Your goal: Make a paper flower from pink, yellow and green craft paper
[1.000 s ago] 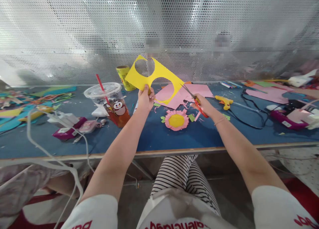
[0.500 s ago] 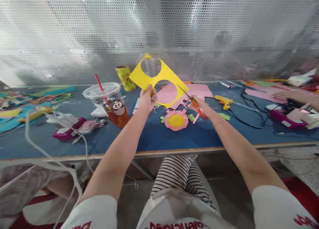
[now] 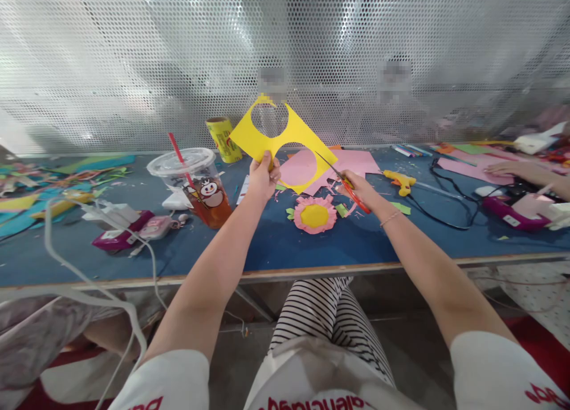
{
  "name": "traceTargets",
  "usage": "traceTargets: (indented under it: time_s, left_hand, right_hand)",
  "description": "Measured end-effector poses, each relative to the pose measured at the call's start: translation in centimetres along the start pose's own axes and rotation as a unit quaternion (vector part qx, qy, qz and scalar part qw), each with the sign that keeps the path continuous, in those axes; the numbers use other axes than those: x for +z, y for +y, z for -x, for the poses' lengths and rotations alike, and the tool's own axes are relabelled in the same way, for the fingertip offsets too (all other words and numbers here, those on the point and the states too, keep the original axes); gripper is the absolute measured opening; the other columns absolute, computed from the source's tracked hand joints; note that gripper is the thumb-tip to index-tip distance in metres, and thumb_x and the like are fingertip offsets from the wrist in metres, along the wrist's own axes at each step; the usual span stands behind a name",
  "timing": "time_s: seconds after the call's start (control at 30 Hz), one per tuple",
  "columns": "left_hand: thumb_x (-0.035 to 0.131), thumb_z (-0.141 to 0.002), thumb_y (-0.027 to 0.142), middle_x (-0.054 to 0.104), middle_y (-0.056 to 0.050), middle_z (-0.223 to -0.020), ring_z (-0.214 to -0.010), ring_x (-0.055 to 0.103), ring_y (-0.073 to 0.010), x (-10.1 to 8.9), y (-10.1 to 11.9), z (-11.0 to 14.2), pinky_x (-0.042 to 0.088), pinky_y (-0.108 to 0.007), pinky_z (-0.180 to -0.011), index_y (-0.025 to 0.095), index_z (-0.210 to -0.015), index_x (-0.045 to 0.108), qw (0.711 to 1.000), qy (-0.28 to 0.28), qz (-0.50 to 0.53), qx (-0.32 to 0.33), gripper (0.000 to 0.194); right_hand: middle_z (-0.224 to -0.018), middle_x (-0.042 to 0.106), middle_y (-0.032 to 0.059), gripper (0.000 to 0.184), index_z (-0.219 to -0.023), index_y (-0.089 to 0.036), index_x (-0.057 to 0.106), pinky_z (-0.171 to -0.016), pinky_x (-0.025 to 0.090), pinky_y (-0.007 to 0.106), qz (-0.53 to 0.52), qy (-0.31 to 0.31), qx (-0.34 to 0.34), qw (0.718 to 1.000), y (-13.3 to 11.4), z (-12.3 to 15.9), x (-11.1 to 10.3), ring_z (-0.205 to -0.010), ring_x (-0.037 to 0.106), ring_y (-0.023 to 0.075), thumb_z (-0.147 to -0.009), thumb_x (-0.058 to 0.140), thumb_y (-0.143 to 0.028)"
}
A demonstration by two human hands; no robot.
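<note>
My left hand (image 3: 262, 175) pinches the lower edge of a yellow paper sheet (image 3: 296, 133) with two round holes cut out of it, held up above the blue table (image 3: 276, 243). My right hand (image 3: 358, 190) is closed on red-handled scissors (image 3: 345, 181), whose blades point up-left at the sheet's right edge. A pink paper flower with a yellow centre (image 3: 314, 214) lies on the table just below and between both hands. Pink paper sheets (image 3: 351, 160) lie behind it.
A plastic cup with a red straw (image 3: 200, 181) stands left of my left hand, a yellow can (image 3: 224, 138) behind it. A yellow glue gun (image 3: 401, 181) with black cable lies to the right. Another person's hand (image 3: 512, 169) rests at far right. Paper scraps and white cables lie at left.
The yellow sheet has turned and shifted slightly right and upward in my left hand. My right hand with the scissors has moved a little left toward the sheet. Another person's hand appeared at far right.
</note>
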State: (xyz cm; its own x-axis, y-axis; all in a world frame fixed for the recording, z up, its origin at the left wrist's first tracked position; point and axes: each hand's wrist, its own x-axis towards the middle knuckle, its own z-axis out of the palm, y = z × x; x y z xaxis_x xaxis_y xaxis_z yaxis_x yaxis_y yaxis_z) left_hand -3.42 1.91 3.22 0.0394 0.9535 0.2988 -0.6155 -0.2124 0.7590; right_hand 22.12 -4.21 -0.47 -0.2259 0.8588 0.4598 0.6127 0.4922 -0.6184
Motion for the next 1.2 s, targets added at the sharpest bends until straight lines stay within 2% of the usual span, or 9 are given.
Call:
traceTargets:
  time_s: [0.37,0.63,0.87,1.2]
  left_hand:
    - [0.062,-0.079,0.032,0.049,0.006,-0.054,-0.035,0.028,-0.0009,-0.03,0.06,-0.01,0.022,-0.015,-0.036,0.019,-0.071,0.045,1.0,0.0,-0.013,0.002,0.023]
    - [0.06,-0.081,0.029,0.05,0.005,-0.054,-0.035,0.03,-0.001,-0.05,0.05,-0.06,0.021,-0.014,-0.035,0.019,-0.072,0.045,1.0,-0.001,0.008,0.005,0.02]
    - [0.058,-0.082,0.027,0.051,0.005,-0.054,-0.035,0.03,-0.0013,-0.32,-0.1,-0.34,0.021,-0.015,-0.035,0.019,-0.071,0.046,1.0,-0.003,0.011,0.004,0.019]
    - [0.06,-0.08,0.03,0.049,0.006,-0.052,-0.033,0.026,-0.0007,-0.32,-0.37,-0.17,0.021,-0.015,-0.034,0.018,-0.069,0.045,0.999,-0.003,-0.032,-0.015,0.023]
  right_hand:
    - [-0.08,0.061,0.0034,0.034,-0.088,-0.019,0.054,-0.065,0.041,0.026,0.026,0.008,-0.016,1.0,0.47,-0.05,0.2,-0.068,0.053,0.0148,-0.076,0.054,-0.05]
    - [-0.068,0.055,0.0013,0.029,-0.079,-0.017,0.054,-0.06,0.04,0.025,0.004,0.035,-0.03,0.999,0.32,0.05,0.56,-0.061,0.05,0.0131,-0.077,0.052,-0.045]
    - [-0.06,0.049,-0.0007,0.029,-0.072,-0.017,0.052,-0.054,0.035,0.024,0.032,0.045,-0.02,0.998,-0.32,-0.04,0.3,-0.056,0.043,0.0112,-0.074,0.052,-0.046]
    - [-0.066,0.047,-0.0011,0.03,-0.073,-0.02,0.045,-0.058,0.038,0.026,-0.029,-0.002,0.005,1.0,-0.02,-0.31,0.68,-0.059,0.042,0.0119,-0.075,0.049,-0.05]
